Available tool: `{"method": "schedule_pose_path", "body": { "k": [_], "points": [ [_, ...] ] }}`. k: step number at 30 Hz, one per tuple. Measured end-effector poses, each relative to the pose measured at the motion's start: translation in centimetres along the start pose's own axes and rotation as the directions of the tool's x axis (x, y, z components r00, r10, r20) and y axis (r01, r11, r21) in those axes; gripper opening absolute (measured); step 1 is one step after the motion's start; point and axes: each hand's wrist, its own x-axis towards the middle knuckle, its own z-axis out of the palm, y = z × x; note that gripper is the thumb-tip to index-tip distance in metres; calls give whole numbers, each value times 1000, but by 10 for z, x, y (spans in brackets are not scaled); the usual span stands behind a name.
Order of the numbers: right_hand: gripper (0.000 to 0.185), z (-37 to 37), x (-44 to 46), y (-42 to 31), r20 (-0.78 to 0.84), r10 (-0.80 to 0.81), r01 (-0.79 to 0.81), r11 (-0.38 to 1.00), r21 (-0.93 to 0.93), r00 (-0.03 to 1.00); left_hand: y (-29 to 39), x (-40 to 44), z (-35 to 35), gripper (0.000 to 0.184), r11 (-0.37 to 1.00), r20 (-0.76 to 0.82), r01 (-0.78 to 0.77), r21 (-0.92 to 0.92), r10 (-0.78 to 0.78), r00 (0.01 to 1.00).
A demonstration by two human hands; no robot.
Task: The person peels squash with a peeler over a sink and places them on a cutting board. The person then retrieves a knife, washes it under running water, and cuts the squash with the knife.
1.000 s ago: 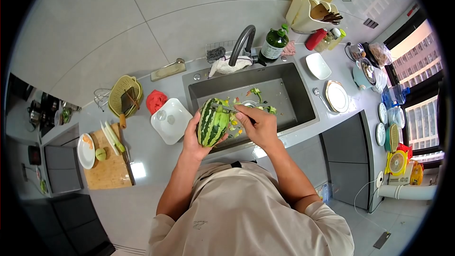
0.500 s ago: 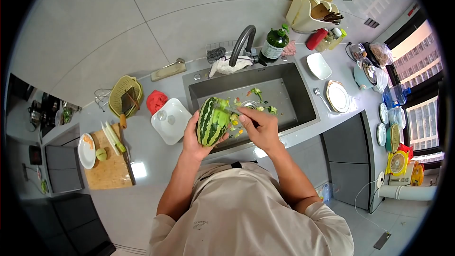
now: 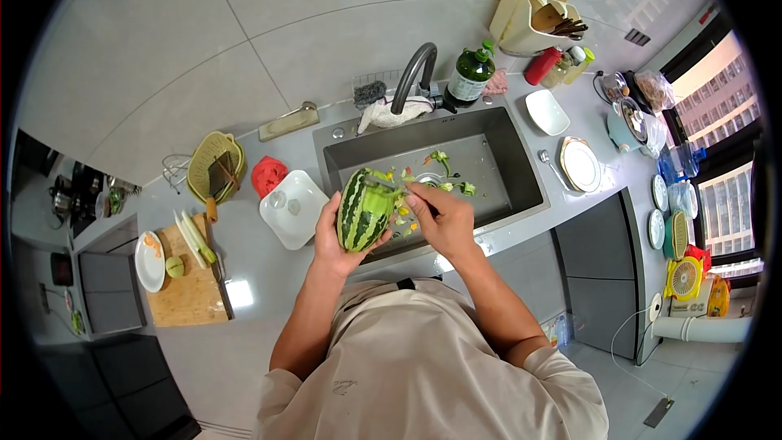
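A dark-and-light-green striped melon, with paler green patches on its upper right side, rests in my left hand, whose fingers wrap its left and lower side. My right hand is closed round the handle of a small tool, mostly hidden by the fingers. The tool's thin grey end lies against the top of the melon. Beneath both hands is the steel sink, with green, yellow and orange scraps around its drain.
Left of the sink are a white square dish, a red cloth, a yellow basket and a cutting board. A faucet rises behind. A white bowl and plate stand right.
My right hand and the tool have shifted slightly back and forth at the melon's upper right side. The melon stays in my left hand.
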Motion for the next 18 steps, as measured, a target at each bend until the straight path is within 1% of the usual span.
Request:
{"method": "schedule_pose_path", "body": {
  "k": [2,3,5,6,8,9,11,12,14,15,17,18],
  "points": [
    [22,4,0,5,-109,61,-63,998,-9,992,0,0,0,67,1000,33,-9,24,8,999],
    [22,5,0,8,-109,61,-62,998,-9,992,0,0,0,67,1000,34,-9,24,9,999],
    [26,5,0,14,-211,135,-131,991,32,968,-1,0,-2,65,998,7,-22,54,22,1000],
    [26,4,2,16,-210,136,-132,991,32,968,-1,-1,-2,65,998,6,-22,54,22,1000],
    [28,2,5,19,-200,115,-142,982,-127,973,-1,-1,0,63,995,-43,-39,88,43,998],
    [28,0,6,21,-201,112,-140,982,-127,973,-1,0,2,63,995,-40,-41,89,44,998],
    [30,-3,4,24,-152,50,-88,965,-249,987,-2,-1,2,62,996,-89,-44,83,51,995],
    [30,-3,4,21,-152,50,-88,964,-249,987,-2,0,2,62,996,-88,-43,83,50,995],
    [33,-2,2,15,-111,147,-158,983,-94,983,-2,1,-2,61,996,-87,-45,77,52,995],
    [33,0,1,11,-111,152,-162,982,-93,982,-3,1,-3,61,996,-91,-42,76,48,995],
    [39,1,4,5,8,221,-221,975,-34,975,-3,3,-2,60,993,-66,-45,108,53,996],
    [39,1,5,3,5,222,-221,975,-34,975,-2,4,-1,60,993,-65,-44,110,51,997]
  ]
}}
